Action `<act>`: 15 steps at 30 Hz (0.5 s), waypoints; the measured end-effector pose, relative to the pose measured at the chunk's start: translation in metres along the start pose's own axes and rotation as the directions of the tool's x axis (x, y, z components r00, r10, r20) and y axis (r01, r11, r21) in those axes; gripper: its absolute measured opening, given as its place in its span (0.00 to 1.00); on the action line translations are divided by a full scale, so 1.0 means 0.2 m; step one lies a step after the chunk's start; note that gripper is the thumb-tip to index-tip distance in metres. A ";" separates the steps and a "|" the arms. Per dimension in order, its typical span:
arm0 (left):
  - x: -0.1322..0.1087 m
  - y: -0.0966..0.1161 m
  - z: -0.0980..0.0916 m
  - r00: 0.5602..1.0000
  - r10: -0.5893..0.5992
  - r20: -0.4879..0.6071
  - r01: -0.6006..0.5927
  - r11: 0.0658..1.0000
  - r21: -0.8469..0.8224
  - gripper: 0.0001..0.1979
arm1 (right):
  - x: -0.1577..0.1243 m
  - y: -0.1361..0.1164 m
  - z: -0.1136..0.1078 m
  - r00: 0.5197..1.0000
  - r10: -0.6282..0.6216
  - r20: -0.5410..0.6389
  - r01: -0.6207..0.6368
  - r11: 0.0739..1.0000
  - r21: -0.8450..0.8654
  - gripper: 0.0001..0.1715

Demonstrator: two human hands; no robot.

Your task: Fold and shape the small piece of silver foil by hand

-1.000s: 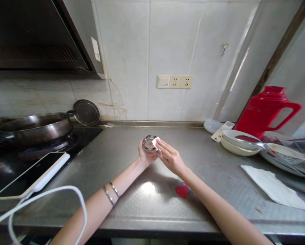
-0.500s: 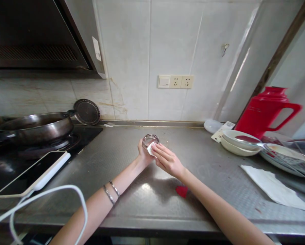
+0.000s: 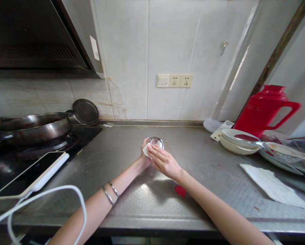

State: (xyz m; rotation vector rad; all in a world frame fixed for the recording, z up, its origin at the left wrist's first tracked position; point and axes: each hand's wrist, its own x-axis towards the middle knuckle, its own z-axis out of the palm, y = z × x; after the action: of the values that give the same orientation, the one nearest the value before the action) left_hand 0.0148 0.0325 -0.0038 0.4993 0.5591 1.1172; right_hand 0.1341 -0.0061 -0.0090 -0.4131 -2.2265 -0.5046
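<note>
Above the middle of the counter, my left hand (image 3: 143, 156) is closed round the side of a small round glass cup (image 3: 159, 142), whose shiny rim and open mouth face up towards me. Whether it is a drinking glass or a jar, I cannot tell. A folded white tissue (image 3: 146, 150) is pinched in the fingers of my right hand (image 3: 165, 163) and lies against the cup's near left rim. My right hand covers most of the cup's near side. Two silver bracelets (image 3: 110, 193) circle my left wrist.
A red scrap (image 3: 180, 191) lies beneath my right forearm. To the right are a paper napkin (image 3: 272, 186), stacked bowls (image 3: 237, 149) and a red thermos (image 3: 263, 110). On the left are a phone (image 3: 31, 175) with a white cable (image 3: 73, 187) and a pan (image 3: 37, 128) on the stove.
The cup has turned and shifted slightly right in my left hand. My right hand has moved the tissue a little left along the rim.
</note>
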 end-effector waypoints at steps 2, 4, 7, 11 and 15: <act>-0.02 -0.02 0.00 0.997 0.007 -0.081 -0.006 1.000 0.009 0.21 | 0.00 0.01 0.00 1.000 0.015 -0.003 -0.015 1.000 -0.002 0.25; -0.03 -0.04 0.00 0.992 0.008 -0.129 -0.003 0.999 0.041 0.22 | 0.00 0.02 -0.01 0.999 0.036 -0.021 -0.036 0.999 -0.001 0.25; -0.04 -0.06 0.00 0.989 0.004 -0.147 0.012 0.994 0.111 0.19 | 0.01 0.04 -0.03 0.994 0.094 -0.047 -0.094 0.996 -0.001 0.25; -0.04 -0.07 0.01 0.999 0.008 -0.043 0.000 0.984 0.179 0.20 | 0.00 0.09 -0.05 0.976 0.180 -0.121 -0.180 0.984 0.012 0.24; -0.05 -0.03 0.01 0.994 -0.013 0.111 -0.005 0.988 0.154 0.24 | -0.03 0.14 -0.06 0.957 0.238 -0.165 -0.237 0.971 0.028 0.23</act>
State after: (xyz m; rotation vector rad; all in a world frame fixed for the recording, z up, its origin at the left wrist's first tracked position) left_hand 0.0180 0.0214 -0.0045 0.6908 0.5506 1.0396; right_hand 0.1570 0.0119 -0.0003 -0.6031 -1.9837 -0.3875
